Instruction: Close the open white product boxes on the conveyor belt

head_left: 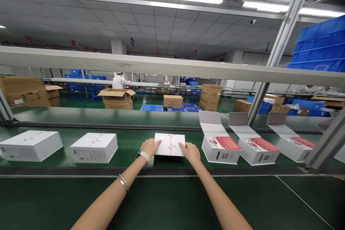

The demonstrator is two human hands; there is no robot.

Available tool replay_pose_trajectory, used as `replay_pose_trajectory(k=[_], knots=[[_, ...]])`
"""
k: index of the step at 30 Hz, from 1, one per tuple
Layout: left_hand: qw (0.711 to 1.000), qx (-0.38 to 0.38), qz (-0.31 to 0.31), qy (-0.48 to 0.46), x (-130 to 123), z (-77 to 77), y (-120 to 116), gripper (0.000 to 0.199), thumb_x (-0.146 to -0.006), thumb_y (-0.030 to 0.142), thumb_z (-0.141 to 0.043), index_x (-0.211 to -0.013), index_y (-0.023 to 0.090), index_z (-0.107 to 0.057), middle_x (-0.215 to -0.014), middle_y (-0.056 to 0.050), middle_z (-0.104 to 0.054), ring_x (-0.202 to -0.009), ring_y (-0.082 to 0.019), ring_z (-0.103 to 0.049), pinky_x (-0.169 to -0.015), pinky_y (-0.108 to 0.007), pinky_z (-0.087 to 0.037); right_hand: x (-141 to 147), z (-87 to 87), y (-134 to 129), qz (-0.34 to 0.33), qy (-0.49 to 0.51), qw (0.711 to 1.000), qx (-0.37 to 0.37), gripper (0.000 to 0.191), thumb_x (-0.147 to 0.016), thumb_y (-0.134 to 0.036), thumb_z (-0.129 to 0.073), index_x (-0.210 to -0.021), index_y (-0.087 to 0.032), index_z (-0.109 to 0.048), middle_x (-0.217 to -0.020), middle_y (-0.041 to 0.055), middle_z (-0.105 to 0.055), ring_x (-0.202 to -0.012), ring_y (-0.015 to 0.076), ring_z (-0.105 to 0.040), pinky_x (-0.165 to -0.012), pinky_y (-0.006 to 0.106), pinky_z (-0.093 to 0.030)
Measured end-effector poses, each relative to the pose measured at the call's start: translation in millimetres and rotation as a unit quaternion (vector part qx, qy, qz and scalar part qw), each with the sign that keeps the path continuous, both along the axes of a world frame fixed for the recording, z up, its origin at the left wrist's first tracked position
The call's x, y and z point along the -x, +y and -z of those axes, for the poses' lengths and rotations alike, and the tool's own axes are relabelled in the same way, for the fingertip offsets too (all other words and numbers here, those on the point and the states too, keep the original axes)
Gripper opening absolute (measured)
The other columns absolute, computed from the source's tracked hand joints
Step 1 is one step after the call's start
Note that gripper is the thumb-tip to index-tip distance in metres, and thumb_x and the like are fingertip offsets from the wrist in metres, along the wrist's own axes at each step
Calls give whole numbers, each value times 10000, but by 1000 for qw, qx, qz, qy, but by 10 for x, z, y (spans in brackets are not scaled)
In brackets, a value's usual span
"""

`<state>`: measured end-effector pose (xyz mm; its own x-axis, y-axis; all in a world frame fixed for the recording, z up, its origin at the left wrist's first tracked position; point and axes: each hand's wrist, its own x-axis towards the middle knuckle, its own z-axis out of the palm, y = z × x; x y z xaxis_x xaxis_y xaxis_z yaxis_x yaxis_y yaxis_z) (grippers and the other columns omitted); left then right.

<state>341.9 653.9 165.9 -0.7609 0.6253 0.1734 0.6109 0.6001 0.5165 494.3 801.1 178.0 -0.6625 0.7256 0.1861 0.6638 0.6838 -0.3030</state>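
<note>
My left hand and my right hand grip the two sides of a white box with a red heartbeat line on its shut lid. It lies on a green conveyor belt. To the left lie two shut white boxes of the same print. To the right stand several open white boxes, with grey-lined lids raised and red-printed contents showing. A watch and a bracelet circle my left wrist and forearm.
A metal rail crosses the view above the belt, and an upright aluminium frame post stands at right. Blue crates sit on a shelf at upper right. Beyond, cardboard cartons stand on the floor, and a person in white works.
</note>
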Motion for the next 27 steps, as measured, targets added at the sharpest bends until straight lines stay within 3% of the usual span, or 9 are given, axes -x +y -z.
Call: replay_pose_trajectory(k=[4,10,12,14,17,19,22,24,27], knots=[[999,21,-14,-28,219,-102,5,518,-774,585,-358,-732,132,-605,-827,-181,-635,-824,-309,-598,-694,-353,-426,280,-114,69,-15,-26,999,26,480,-840,-517,-329,-821,-133,-618,-901,152,-624,-833,266,-592,-638,314,-426],[994,62,-18,-86,427,-178,-23,514,-793,549,-345,-722,114,-610,-686,-156,-645,-574,-242,-625,-566,-304,-455,651,-151,126,-37,-45,996,74,445,-821,-487,-389,-870,-116,-630,-905,166,-632,-849,260,-598,-660,316,-433],[994,76,-20,-82,469,-193,-79,515,-784,554,-356,-740,110,-615,-734,-167,-648,-648,-267,-632,-597,-321,-463,665,-135,77,-50,-38,994,92,441,-818,-486,-391,-804,-127,-646,-807,146,-650,-781,249,-613,-632,304,-435],[995,82,-34,-54,498,-222,-127,513,-759,548,-401,-852,89,-609,-896,-206,-629,-839,-332,-600,-700,-392,-453,583,-132,52,-65,-15,993,98,433,-815,-491,-392,-731,-155,-654,-731,109,-654,-732,234,-618,-621,289,-432],[997,48,-51,20,504,-336,-61,574,-748,486,-433,-1125,55,-488,-1203,-232,-464,-1116,-387,-411,-881,-497,-334,304,-211,244,-64,62,994,61,436,-853,-481,-307,-830,-208,-647,-852,62,-654,-856,220,-591,-724,287,-414],[998,-55,-9,37,467,-476,160,601,-760,459,-425,-1214,64,-410,-1283,-194,-392,-1196,-346,-321,-975,-462,-244,68,-332,609,-38,151,988,22,431,-874,-454,-253,-977,-222,-602,-1014,53,-614,-1004,214,-522,-853,299,-355],[962,-224,96,-119,345,-719,808,566,-781,491,-407,-1216,128,-407,-1236,-124,-462,-1167,-267,-382,-996,-356,-261,-224,-550,1418,20,256,966,10,449,-870,-413,-258,-1107,-140,-524,-1164,127,-521,-1119,234,-430,-947,329,-273],[931,-243,128,-242,251,-819,1381,569,-809,547,-323,-1209,149,-396,-1159,-114,-525,-1043,-243,-504,-903,-336,-377,-309,-638,1966,47,259,963,48,526,-873,-436,-203,-1152,-86,-479,-1154,191,-509,-1088,260,-459,-914,380,-312],[904,-211,130,-349,147,-789,2198,692,-823,610,-125,-1270,106,-284,-1086,-173,-549,-803,-238,-609,-702,-359,-476,-264,-618,2553,42,234,962,135,673,-865,-507,-48,-1146,-72,-478,-971,199,-595,-865,246,-590,-749,375,-429]])
